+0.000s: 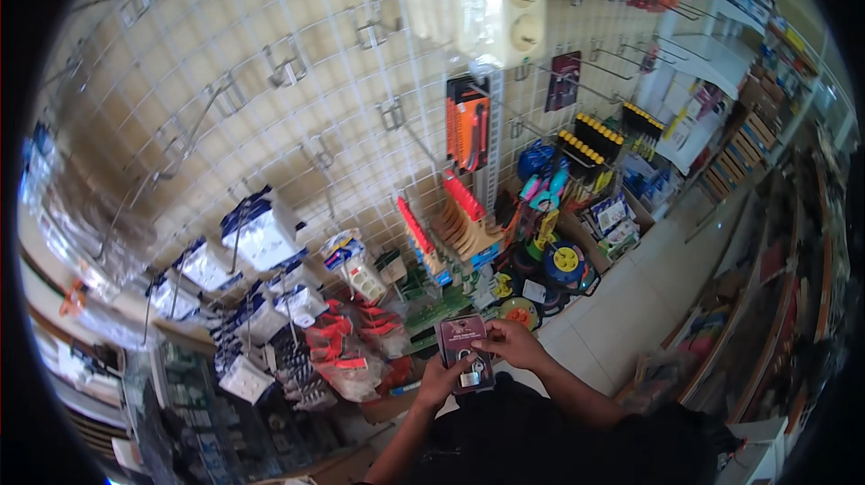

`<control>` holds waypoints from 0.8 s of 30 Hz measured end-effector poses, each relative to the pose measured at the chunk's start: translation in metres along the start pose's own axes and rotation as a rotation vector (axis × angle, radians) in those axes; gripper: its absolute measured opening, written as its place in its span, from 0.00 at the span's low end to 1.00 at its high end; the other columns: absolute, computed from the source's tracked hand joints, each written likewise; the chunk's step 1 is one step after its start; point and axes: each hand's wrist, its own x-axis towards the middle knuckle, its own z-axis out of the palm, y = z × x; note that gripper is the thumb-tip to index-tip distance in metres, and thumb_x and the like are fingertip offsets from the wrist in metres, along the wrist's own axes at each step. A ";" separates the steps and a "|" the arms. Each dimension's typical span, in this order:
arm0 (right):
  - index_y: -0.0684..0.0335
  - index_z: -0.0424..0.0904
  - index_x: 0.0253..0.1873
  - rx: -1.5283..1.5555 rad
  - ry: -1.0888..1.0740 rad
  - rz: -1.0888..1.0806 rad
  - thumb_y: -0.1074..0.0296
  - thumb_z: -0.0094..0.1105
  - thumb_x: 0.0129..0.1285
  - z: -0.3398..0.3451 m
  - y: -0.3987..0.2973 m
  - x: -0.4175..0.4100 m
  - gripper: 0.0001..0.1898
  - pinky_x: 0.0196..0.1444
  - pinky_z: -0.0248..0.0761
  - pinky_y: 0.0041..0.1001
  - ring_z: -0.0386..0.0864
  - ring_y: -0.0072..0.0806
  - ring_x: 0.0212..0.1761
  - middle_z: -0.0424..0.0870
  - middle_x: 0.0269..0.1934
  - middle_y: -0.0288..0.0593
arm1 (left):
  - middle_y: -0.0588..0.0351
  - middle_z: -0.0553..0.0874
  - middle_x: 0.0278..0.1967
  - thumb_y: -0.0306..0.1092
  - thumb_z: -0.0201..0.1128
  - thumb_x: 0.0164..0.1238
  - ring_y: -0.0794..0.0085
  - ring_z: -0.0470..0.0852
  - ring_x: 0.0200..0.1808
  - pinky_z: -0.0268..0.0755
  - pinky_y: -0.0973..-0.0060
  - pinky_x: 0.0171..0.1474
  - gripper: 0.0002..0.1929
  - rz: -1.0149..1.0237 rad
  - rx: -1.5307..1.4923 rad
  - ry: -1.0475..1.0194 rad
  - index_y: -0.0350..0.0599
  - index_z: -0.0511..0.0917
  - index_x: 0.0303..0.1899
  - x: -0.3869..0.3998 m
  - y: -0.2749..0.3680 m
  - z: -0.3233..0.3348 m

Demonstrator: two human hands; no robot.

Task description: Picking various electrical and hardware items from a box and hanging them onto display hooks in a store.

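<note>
Both of my hands hold a dark maroon blister card (461,331) in front of my body, low in the view. A padlock (468,377) with keys shows in its clear front, and the card bears writing. My left hand (439,380) grips the lower left edge, its thumb over the front near the padlock. At the upper right edge, my right hand (517,344) holds the card, with the thumb on its face. I cannot tell whether more cards lie behind it.
A wire grid wall (284,126) with protruding metal hooks stands ahead. Packaged white sockets (263,235), red packets (344,350) and a cream socket strip (524,5) hang there. A similar maroon card (563,81) hangs farther right. Cable reels (567,262) stand low beside the tiled floor (608,316).
</note>
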 end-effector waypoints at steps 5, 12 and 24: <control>0.65 0.77 0.56 0.099 0.115 -0.001 0.63 0.66 0.72 -0.036 0.012 -0.001 0.15 0.41 0.73 0.21 0.82 0.16 0.39 0.88 0.38 0.39 | 0.61 0.85 0.39 0.41 0.74 0.66 0.80 0.81 0.37 0.75 0.78 0.39 0.19 -0.016 0.147 -0.054 0.40 0.81 0.51 0.030 0.033 0.031; 0.66 0.77 0.57 0.269 0.211 -0.137 0.69 0.66 0.71 -0.109 0.005 0.001 0.14 0.46 0.75 0.22 0.83 0.18 0.44 0.88 0.45 0.39 | 0.61 0.86 0.36 0.39 0.75 0.66 0.80 0.82 0.35 0.77 0.77 0.39 0.19 0.033 0.232 -0.035 0.38 0.81 0.50 0.076 0.064 0.109; 0.69 0.79 0.56 0.223 0.099 -0.205 0.77 0.66 0.69 -0.322 -0.090 0.000 0.13 0.49 0.74 0.20 0.83 0.18 0.46 0.89 0.45 0.40 | 0.58 0.88 0.42 0.32 0.75 0.64 0.80 0.84 0.42 0.79 0.76 0.48 0.20 0.169 0.111 0.081 0.36 0.79 0.54 0.160 0.125 0.305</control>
